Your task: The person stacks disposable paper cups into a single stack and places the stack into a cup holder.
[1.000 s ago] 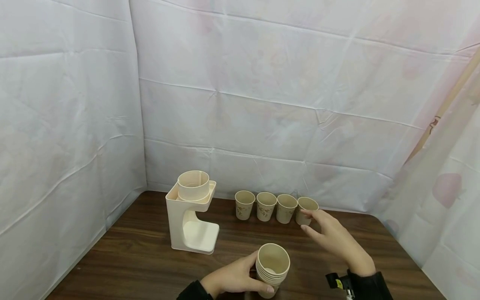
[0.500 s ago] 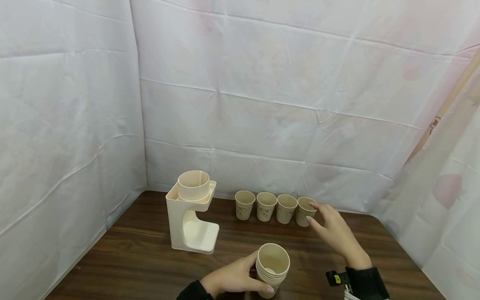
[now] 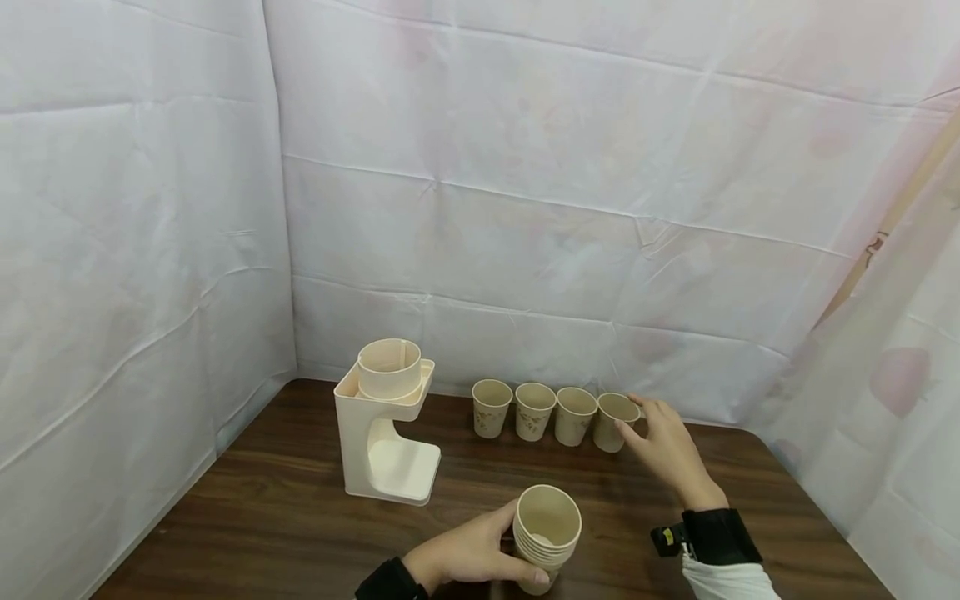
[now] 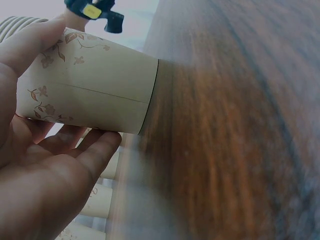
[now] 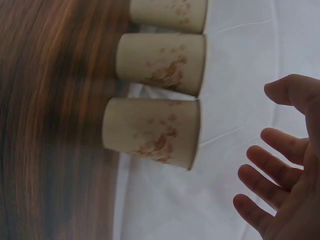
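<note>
Left hand (image 3: 476, 552): low in the head view, curled round the cup stack (image 3: 548, 537), thumb across the near side, other fingers mostly hidden behind.
Cup stack: near upright at the front of the table (image 3: 262, 512); contact between base and tabletop hard to make out; rims cut off at the left edge in the left wrist view.
Right hand (image 3: 666, 450): stretched forward, just beside the rightmost cup (image 3: 611, 429), thumb and fingers spread wide, fingers slightly bent; overlapping the rim in the head view, clear of it in the right wrist view.
Other three cups (image 3: 532, 414): standing in line with the rightmost cup, partly hidden behind the left hand in the left wrist view.
Cream stand (image 3: 357, 450): left of the row, well apart.
</note>
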The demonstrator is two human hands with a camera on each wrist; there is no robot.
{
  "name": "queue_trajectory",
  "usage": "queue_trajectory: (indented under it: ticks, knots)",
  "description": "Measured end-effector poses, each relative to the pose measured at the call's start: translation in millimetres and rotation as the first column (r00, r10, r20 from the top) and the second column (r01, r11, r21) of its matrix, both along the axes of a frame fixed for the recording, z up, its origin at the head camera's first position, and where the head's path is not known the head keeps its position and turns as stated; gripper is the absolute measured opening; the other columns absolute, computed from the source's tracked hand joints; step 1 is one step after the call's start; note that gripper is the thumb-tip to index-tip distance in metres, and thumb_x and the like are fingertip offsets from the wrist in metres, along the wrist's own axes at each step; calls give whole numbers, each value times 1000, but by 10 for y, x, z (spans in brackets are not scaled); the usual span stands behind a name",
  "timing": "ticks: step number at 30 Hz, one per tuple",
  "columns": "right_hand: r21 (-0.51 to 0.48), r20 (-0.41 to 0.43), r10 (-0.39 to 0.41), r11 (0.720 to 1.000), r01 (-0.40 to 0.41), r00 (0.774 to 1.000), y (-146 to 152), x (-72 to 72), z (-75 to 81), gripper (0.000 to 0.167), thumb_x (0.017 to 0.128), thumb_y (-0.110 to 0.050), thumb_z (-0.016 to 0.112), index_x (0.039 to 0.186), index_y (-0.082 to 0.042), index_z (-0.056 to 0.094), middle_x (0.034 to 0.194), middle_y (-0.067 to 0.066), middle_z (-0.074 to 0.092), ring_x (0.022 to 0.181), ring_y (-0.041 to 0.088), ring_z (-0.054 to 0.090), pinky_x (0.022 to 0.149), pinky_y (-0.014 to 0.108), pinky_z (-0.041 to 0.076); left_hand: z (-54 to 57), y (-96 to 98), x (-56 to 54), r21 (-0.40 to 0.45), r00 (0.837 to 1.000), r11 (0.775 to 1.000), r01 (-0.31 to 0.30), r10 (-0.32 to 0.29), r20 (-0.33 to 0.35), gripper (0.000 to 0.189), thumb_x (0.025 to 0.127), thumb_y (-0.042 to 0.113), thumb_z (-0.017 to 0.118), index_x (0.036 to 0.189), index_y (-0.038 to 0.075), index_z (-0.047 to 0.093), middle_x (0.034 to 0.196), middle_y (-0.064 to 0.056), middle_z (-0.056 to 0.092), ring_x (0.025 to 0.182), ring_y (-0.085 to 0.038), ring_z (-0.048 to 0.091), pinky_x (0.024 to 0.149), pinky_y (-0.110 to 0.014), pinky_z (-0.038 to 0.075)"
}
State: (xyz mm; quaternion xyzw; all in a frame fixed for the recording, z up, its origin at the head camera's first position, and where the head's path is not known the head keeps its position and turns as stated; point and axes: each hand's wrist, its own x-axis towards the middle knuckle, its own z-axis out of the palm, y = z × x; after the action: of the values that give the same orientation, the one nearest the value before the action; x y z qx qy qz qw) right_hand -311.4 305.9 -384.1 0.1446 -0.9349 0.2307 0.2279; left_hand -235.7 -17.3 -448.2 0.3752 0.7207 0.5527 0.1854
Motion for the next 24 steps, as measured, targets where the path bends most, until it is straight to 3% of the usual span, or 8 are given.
queue_trajectory:
  ticks: [7,10,15,22,24]
  knots:
    - [-7,145,-7,1000,9,989,100,-183,-24,69,100,-36,63,146,9,40,140,35,43,131,51,36,102,65,35,-7,-1,3,15,1000,1000,4,-4,-9,75,87,21,81,149,22,39,130,10,59,123,-8,52,102,-26,40]
    - [-5,169,-4,1000,5,986,123,-263,-48,72,100,-39,63,146,10,38,141,36,41,131,52,35,102,66,34,-7,-5,5,20,1000,1000,5,-5,-10,75,87,20,81,148,22,39,130,10,59,124,-8,52,102,-26,40]
    - [-8,171,15,1000,-14,985,148,-365,-89,72,99,-38,65,143,14,40,139,39,42,129,54,37,102,65,35,-5,-8,-4,20,1000,1000,11,-11,-1,75,87,20,81,149,22,38,131,10,59,124,-8,52,102,-26,40]
    - [-34,281,28,999,-19,959,182,-463,-88,83,96,-42,67,147,14,32,142,40,37,117,49,48,92,60,44,-8,-5,-10,20,1000,1000,12,-12,17,75,87,20,81,149,22,38,131,11,59,124,-8,52,102,-25,40]
    - [-27,277,37,999,-30,960,189,-488,-84,83,95,-41,69,146,16,33,140,41,38,118,50,47,93,60,44,-7,-4,-7,20,1000,1000,10,-11,17,75,87,20,81,149,22,39,131,10,59,124,-8,52,101,-25,40]
